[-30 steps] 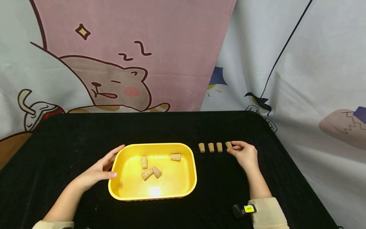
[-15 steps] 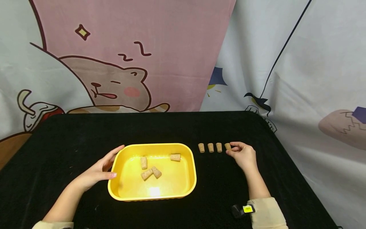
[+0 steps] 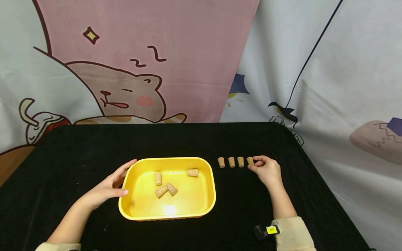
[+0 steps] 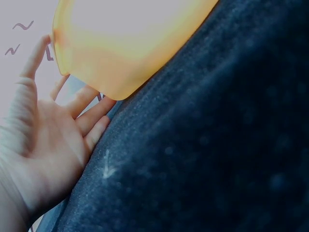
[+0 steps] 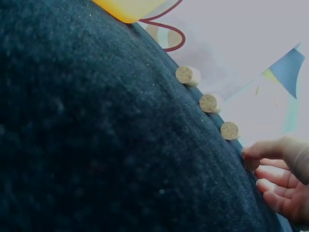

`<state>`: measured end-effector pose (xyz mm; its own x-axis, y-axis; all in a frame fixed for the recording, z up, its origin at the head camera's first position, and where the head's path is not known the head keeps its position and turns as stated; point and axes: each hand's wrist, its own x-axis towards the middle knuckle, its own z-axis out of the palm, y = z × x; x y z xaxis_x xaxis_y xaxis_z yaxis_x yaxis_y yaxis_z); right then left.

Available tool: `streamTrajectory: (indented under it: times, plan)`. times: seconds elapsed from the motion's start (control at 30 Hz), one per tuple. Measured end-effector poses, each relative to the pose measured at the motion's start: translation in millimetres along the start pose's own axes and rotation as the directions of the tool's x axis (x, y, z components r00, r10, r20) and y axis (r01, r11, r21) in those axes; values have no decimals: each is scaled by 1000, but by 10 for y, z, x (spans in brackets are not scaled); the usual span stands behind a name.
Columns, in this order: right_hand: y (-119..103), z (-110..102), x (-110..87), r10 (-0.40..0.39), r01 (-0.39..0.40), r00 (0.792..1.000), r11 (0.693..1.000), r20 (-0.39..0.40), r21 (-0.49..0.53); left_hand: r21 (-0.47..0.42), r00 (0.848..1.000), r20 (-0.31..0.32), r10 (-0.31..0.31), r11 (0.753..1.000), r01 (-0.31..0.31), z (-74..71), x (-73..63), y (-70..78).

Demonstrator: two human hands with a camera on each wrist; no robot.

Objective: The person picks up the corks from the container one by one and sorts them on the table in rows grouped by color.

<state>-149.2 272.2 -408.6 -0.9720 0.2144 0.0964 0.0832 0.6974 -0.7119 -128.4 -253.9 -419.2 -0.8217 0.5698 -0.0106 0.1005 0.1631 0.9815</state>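
Note:
A shallow yellow plastic tub (image 3: 166, 214) stands on the black cloth with several tapered corks lying inside, among them one cork (image 3: 193, 172) near its right end. At the tub's left end, my left hand (image 3: 105, 188) rests its thumb on the rim, while its fairly straight, spread fingers touch the outer wall. To the right of the tub, three corks, the middle one a cork (image 3: 231, 161), stand upright in a row. My right hand (image 3: 268, 171) pinches another cork (image 3: 250, 160) at the row's right end, beside them; in the right wrist view the fingers mostly hide it.
A black cloth (image 3: 176, 139) covers the table. Behind it hangs a printed curtain (image 3: 194, 62) with a sleeping bear. A small black device with a yellow label (image 3: 271, 229) sits at my right cuff.
My right hand has shifted very slightly left and down, and the cork in its fingers now stands straighter, level with the row. The left hand and tub have stayed put.

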Motion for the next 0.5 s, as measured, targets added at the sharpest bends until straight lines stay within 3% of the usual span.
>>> streamTrajectory:
  times: [0.23, 0.5]
  plan:
    - [-32, -37, 5, -38, 38, 999, 999, -10, -33, -3, 1000, 4, 0, 1000, 0, 0, -1, 8]
    - [-265, -120, -38, -116, 117, 990, 993, -78, 6, -18, 1000, 17, 5, 1000, -5, -7, -3, 10]
